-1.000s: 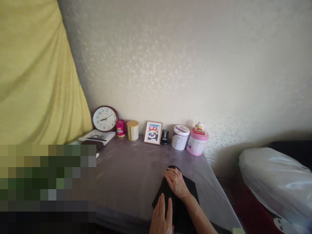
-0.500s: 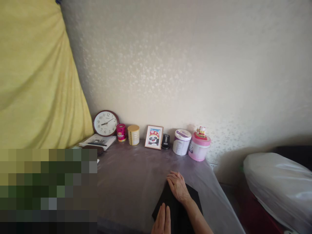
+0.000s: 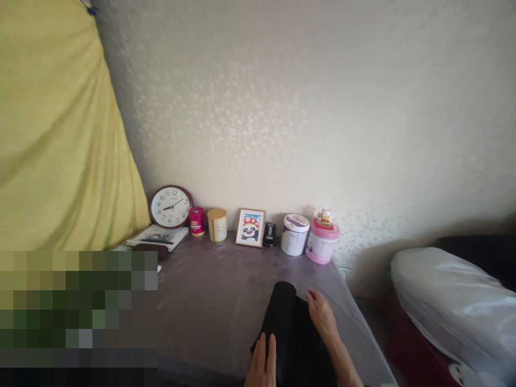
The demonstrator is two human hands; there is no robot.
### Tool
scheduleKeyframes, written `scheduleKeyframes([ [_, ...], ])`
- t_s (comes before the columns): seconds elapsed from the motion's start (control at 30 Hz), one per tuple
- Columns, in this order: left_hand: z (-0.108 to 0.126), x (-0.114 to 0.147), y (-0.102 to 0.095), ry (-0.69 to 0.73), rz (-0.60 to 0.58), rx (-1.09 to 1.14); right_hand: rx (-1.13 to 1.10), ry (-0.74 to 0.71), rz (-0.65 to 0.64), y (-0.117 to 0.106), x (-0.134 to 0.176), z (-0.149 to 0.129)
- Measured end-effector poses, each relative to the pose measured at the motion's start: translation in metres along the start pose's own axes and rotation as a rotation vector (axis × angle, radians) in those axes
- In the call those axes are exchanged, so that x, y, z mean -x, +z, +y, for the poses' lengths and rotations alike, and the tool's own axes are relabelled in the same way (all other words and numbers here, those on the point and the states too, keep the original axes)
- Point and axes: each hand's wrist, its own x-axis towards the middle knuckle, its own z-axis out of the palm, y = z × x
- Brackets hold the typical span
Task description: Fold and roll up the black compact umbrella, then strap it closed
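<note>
A piece of folded black cloth (image 3: 310, 344) lies at the near part of the table, its left side raised in a rounded, loose fold. My left hand (image 3: 262, 365) rests on the cloth's left side with straight fingers; its lower part is cut off by the bottom edge of the view. Over at the cloth's right edge is my right hand (image 3: 324, 320), its fingers slightly bent and its thumb side hard to make out. I see nothing held between those fingers.
Along the wall stand a clock (image 3: 171, 207), a pink can (image 3: 197, 221), a yellow-lidded can (image 3: 218, 226), a framed panda picture (image 3: 250, 228), a black stapler-like object (image 3: 270, 235), a white tub (image 3: 295, 235) and a pink tub (image 3: 321, 242). A plastic-covered bundle (image 3: 451, 290) sits right of the table (image 3: 209, 306).
My right hand has moved from the middle of the cloth to its right edge. The cloth's left side now bulges up in a rounded fold. My left hand stays near the same spot.
</note>
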Motion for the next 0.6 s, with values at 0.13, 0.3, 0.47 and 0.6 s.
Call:
scheduleKeyframes([
  [0.13, 0.004, 0.006, -0.013, 0.039, -0.041, 0.006, 0.0, 0.111, 0.0, -0.022, 0.031, 0.022],
  [0.3, 0.013, 0.019, -0.034, 0.071, -0.044, 0.08, 0.0, 0.181, -0.048, -0.03, 0.058, 0.014],
  [0.47, 0.023, 0.026, -0.053, 0.036, -0.108, 0.082, 0.137, 0.104, 0.035, -0.036, 0.067, -0.007],
  [0.6, 0.028, 0.026, -0.056, 0.021, -0.102, 0.068, 0.1, 0.127, -0.03, -0.037, 0.065, -0.012],
])
